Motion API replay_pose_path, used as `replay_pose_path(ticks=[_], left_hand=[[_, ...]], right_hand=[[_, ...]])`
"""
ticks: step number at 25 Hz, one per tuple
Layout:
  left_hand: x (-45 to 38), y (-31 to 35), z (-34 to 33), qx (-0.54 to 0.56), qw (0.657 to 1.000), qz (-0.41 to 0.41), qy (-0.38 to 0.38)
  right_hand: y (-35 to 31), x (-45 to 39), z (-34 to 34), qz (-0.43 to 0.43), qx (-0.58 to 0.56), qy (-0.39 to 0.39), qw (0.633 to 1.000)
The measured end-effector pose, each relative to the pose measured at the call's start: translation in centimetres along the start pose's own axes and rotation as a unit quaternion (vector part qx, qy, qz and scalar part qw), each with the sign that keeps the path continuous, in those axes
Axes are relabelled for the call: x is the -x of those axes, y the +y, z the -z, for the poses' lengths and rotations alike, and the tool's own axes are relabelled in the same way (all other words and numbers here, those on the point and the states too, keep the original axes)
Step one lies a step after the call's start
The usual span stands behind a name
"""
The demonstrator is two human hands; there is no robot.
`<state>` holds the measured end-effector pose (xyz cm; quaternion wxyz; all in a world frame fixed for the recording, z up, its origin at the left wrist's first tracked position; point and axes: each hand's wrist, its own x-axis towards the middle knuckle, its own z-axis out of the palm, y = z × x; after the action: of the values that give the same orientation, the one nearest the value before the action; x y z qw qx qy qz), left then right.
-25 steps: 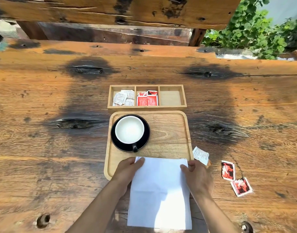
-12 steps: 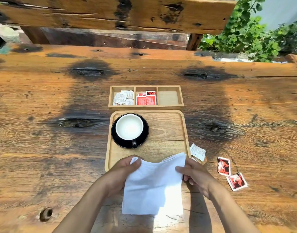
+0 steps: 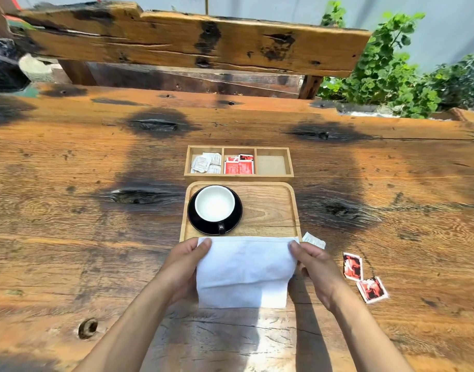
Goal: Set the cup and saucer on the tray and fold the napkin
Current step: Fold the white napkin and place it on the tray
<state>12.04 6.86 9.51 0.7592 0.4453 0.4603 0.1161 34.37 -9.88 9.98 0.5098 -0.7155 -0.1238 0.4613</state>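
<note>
1. Head view, what looks done: the cup (image 3: 214,203), white inside, sits on the black saucer (image 3: 214,210) at the far left of the wooden tray (image 3: 270,208), so that part of the task appears finished.
2. Head view, hands: the left hand (image 3: 186,264) pinches the far left corner of the white napkin (image 3: 243,272) and the right hand (image 3: 315,264) pinches its far right corner. The hands are well apart, each closed on the cloth.
3. Head view, napkin: it covers the near edge of the tray and drapes toward the person over the wooden table (image 3: 96,237). I judge the fold is only under way; the napkin has yet to be creased flat and laid down.
</note>
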Motion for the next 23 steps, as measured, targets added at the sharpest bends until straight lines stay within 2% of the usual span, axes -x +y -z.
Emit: replay_pose_path(ticks=[7, 11, 14, 18, 20, 23], left_hand=[[1.1, 5.6, -0.7, -0.052, 0.986, -0.160, 0.021], [1.9, 5.6, -0.1, -0.077, 0.976, -0.202, 0.002], [2.2, 1.8, 1.2, -0.080, 0.982, -0.170, 0.003], [3.3, -4.9, 3.1, -0.059, 0.996, -0.060, -0.002], [3.6, -7.8, 3.5, -0.057, 0.998, -0.016, 0.008], [3.4, -10.7, 3.8, -0.063, 0.997, 0.033, 0.012]], right_hand=[[-4.4, 0.7, -0.8, 0.146, -0.059, -0.019, 0.987], [-4.0, 0.8, -1.0, 0.164, -0.054, -0.032, 0.984], [-1.2, 1.5, -1.0, 0.110, -0.026, -0.053, 0.992], [3.9, 3.4, -1.3, 0.000, -0.002, -0.085, 0.996], [5.8, 4.1, -1.9, -0.063, -0.039, -0.090, 0.993], [7.7, 4.1, -2.5, -0.110, -0.069, -0.078, 0.988]])
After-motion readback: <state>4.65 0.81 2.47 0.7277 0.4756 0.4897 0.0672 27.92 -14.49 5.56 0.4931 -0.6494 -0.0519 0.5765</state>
